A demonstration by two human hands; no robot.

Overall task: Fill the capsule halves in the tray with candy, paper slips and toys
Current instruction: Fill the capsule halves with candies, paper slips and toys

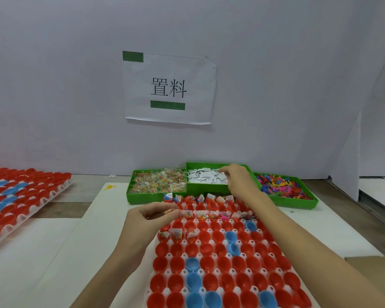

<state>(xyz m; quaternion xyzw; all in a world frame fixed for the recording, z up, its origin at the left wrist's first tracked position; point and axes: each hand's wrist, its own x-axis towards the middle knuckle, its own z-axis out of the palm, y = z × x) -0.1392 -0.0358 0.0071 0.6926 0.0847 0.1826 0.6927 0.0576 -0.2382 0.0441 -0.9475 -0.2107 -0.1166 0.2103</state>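
Two bare forearms in view, both uncovered from the bottom edge of the frame up to the wrists, no sleeve or cuff showing on either. Left hand [152, 215] bare: no glove, ring or bracelet visible. Right hand [237, 178] bare too, wrist plain, no watch or band. Fingers [223, 170] on the right hand slim, tips too small and blurred to read nail detail. Left-hand fingers [171, 213] likewise unadorned, nails not resolvable. Forearms smooth, no markings, tattoos or tape that can be made out. Nothing of the body above the forearms is in frame
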